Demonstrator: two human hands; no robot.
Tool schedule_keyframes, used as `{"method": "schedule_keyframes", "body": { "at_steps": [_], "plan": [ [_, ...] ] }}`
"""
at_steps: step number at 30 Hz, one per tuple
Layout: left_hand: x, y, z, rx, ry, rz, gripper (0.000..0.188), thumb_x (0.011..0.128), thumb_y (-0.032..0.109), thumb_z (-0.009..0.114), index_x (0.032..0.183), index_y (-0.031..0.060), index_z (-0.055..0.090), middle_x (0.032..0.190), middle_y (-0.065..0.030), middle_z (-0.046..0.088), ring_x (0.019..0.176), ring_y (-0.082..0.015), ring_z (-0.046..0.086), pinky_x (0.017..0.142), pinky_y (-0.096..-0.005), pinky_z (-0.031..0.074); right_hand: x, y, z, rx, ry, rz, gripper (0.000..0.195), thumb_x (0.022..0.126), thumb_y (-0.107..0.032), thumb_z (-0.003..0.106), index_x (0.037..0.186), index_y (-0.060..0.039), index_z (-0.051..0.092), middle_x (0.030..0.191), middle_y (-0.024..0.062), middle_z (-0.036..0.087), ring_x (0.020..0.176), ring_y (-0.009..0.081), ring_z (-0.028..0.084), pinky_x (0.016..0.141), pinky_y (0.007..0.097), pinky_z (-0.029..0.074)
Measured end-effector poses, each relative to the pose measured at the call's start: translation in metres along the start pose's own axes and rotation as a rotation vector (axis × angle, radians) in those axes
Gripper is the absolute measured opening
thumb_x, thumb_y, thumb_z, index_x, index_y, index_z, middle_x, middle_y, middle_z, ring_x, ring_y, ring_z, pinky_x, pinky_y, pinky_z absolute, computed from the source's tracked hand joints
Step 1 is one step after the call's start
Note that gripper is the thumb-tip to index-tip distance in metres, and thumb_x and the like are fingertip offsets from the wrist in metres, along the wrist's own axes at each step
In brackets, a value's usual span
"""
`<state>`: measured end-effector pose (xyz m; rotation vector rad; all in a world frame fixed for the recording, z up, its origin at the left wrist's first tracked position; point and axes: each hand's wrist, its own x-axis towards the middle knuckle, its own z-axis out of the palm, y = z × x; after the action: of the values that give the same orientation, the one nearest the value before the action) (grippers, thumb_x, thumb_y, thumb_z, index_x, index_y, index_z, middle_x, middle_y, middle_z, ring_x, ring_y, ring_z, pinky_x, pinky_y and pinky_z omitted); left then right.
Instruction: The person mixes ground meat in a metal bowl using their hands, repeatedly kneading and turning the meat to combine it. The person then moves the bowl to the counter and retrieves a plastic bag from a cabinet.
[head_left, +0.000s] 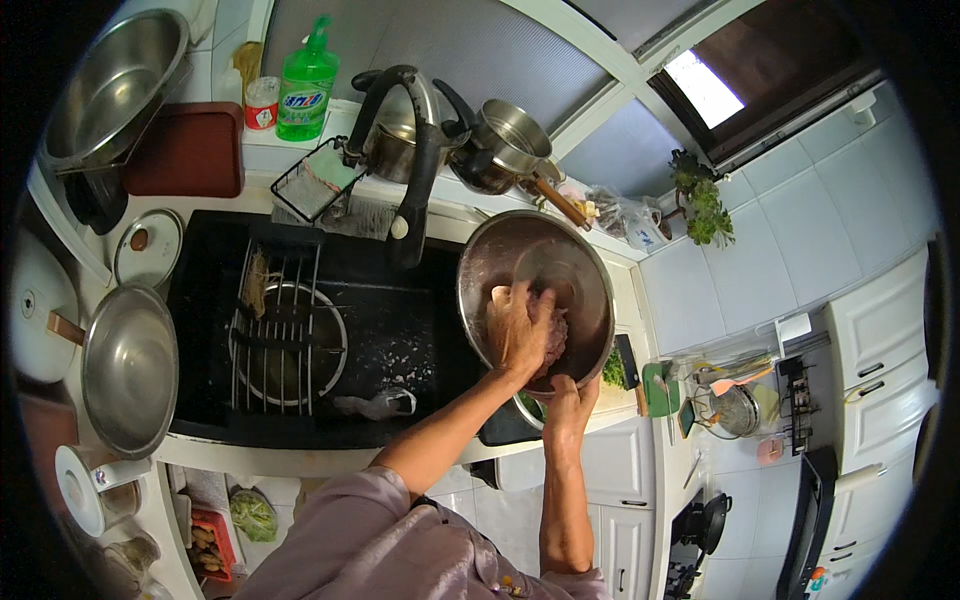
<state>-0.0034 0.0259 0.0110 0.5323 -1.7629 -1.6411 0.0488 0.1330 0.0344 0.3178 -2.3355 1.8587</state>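
A deep stainless steel bowl (585, 270) is tilted over the right side of the black sink (375, 315). Inside it lies a lump of pinkish minced meat (556, 341). My left hand (519, 326) reaches into the bowl with curled fingers dug into the meat; its fingertips are partly hidden. At the near edge, my right hand (571, 409) grips the bowl's rim, thumb on top. Below the bowl, part of another round vessel (529, 409) shows, mostly covered.
A metal rack (274, 330) spans the sink's left side above a round basin. The black faucet (416, 187) arches over the middle. Pots (514, 135) and a green detergent bottle (306, 94) line the back ledge. Chopped greens (616, 367) lie beside a knife on the right.
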Motion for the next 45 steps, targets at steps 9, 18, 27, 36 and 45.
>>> {"method": "schedule_keyframes", "body": {
  "at_steps": [9, 18, 27, 36, 45],
  "plan": [
    [-0.01, 0.019, 0.004, -0.218, 0.109, 0.009, 0.036, 0.09, 0.037, 0.062, 0.104, 0.0043, 0.062, 0.096, -0.0223, 0.055, 0.088, -0.0407, 0.056, 0.075, -0.0493, 0.044, -0.004, -0.045, 0.01, -0.294, -0.068, -0.175, 0.078, 0.077, 0.014, 0.04, 0.151, 0.0043, 0.018, 0.147, 0.0234, 0.04, 0.134, 0.0279, 0.041, 0.111, 0.031, 0.029],
    [-0.016, 0.027, 0.009, -0.331, 0.147, -0.06, 0.032, 0.091, 0.034, 0.059, 0.102, 0.0036, 0.062, 0.097, -0.023, 0.056, 0.087, -0.0405, 0.058, 0.076, -0.0483, 0.045, -0.008, -0.059, 0.011, -0.491, -0.069, -0.244, 0.076, 0.078, 0.012, 0.038, 0.151, 0.0025, 0.02, 0.144, 0.0247, 0.044, 0.132, 0.0291, 0.044, 0.11, 0.0333, 0.03],
    [-0.023, 0.03, 0.026, -0.382, 0.209, -0.101, 0.033, 0.094, 0.035, 0.056, 0.105, 0.0045, 0.061, 0.1, -0.0216, 0.057, 0.09, -0.0405, 0.058, 0.076, -0.0481, 0.045, -0.014, -0.083, 0.02, -0.61, -0.046, -0.248, 0.077, 0.077, 0.016, 0.04, 0.151, 0.0019, 0.021, 0.14, 0.0259, 0.047, 0.129, 0.0304, 0.047, 0.109, 0.0346, 0.032],
    [-0.06, -0.012, -0.014, -0.119, 0.091, -0.134, 0.031, 0.095, 0.032, 0.052, 0.105, 0.004, 0.06, 0.1, -0.0241, 0.059, 0.093, -0.044, 0.056, 0.079, -0.0523, 0.044, -0.04, -0.022, 0.006, -0.413, -0.149, -0.075, 0.067, 0.082, 0.013, 0.042, 0.146, 0.0011, 0.028, 0.133, 0.0191, 0.051, 0.125, 0.0273, 0.047, 0.107, 0.0314, 0.033],
    [-0.103, -0.09, -0.045, 0.207, -0.137, -0.161, 0.033, 0.091, 0.039, 0.057, 0.095, 0.0063, 0.058, 0.096, -0.0212, 0.056, 0.088, -0.0428, 0.057, 0.07, -0.0533, 0.046, -0.091, 0.071, 0.009, -0.037, -0.082, 0.249, 0.061, 0.083, 0.006, 0.046, 0.142, 0.0003, 0.034, 0.138, 0.0146, 0.045, 0.125, 0.0255, 0.046, 0.108, 0.0338, 0.034]
  ]
}}
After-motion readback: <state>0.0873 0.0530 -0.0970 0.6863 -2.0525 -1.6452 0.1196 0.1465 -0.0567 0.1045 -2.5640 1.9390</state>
